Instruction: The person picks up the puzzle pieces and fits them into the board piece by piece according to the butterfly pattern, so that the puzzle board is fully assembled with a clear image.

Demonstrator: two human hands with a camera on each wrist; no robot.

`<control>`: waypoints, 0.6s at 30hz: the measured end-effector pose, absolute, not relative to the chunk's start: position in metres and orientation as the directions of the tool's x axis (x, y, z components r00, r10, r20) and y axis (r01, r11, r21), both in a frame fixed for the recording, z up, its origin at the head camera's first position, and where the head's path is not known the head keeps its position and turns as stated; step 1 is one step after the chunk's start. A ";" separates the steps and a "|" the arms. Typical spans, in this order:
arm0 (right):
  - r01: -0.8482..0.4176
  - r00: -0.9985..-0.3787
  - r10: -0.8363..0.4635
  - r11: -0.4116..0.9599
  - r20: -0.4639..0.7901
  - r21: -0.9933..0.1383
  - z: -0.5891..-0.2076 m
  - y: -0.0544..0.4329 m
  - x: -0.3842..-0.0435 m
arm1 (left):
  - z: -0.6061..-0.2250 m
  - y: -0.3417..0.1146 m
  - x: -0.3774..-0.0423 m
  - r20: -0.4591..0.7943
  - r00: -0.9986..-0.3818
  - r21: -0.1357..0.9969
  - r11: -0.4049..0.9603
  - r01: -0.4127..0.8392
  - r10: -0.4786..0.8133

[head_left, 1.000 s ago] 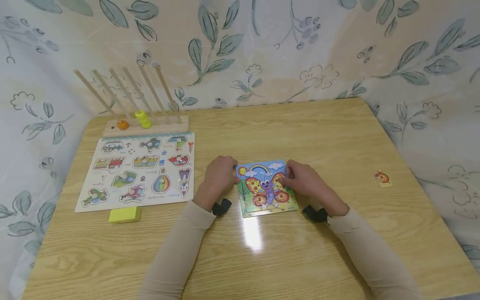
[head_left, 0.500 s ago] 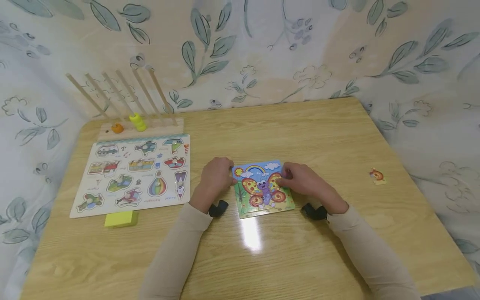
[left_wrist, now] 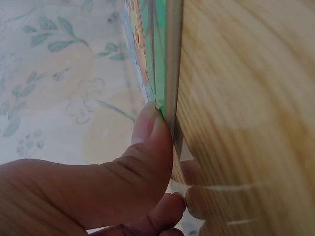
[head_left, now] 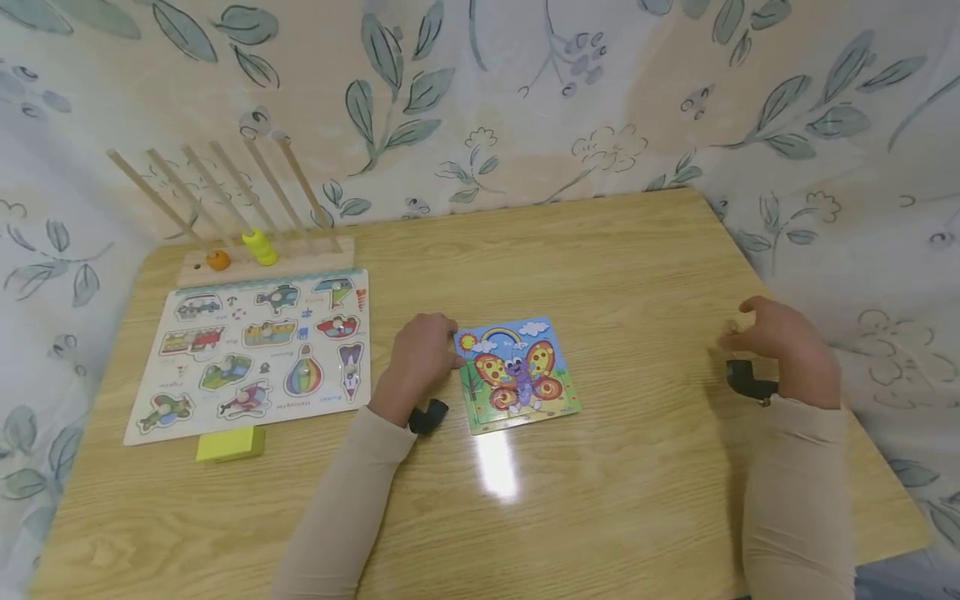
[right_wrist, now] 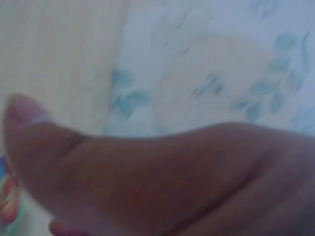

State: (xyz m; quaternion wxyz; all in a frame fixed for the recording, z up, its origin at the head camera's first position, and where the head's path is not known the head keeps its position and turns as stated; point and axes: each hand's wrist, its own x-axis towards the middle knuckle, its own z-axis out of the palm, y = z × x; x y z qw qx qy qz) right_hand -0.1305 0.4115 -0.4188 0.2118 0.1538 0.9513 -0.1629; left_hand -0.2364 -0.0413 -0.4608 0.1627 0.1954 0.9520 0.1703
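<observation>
A square butterfly jigsaw puzzle lies flat on the table in the head view. My left hand holds its upper left corner. In the left wrist view the thumb presses against the puzzle's edge, with curled fingers below. Away to the right, my right hand is over the table near its right edge, thumb and index finger apart. It covers most of the spot where a small loose puzzle piece lay. A blurred colourful patch shows beside the thumb in the right wrist view.
At the left lies a vehicle peg puzzle board, with a yellow block at its front edge. Behind it stands a wooden rack of upright rods with an orange bead and yellow beads. A patterned wall backs the table.
My right hand has let go of the butterfly puzzle and moved right, to the loose piece's place. My left hand stays at the puzzle's corner. The head view has shifted slightly.
</observation>
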 end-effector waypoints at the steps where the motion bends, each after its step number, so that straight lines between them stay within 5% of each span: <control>1: 0.390 -0.853 0.249 0.889 -0.459 -0.242 -0.424 0.418 -0.127 | -0.461 -0.041 -0.237 -0.242 -0.871 0.389 0.865 0.316 0.427; 18: 0.416 -0.897 0.355 0.878 -0.263 -0.235 -0.452 0.408 -0.142 | -0.461 -0.042 -0.237 -0.257 -0.868 0.368 0.873 0.319 0.425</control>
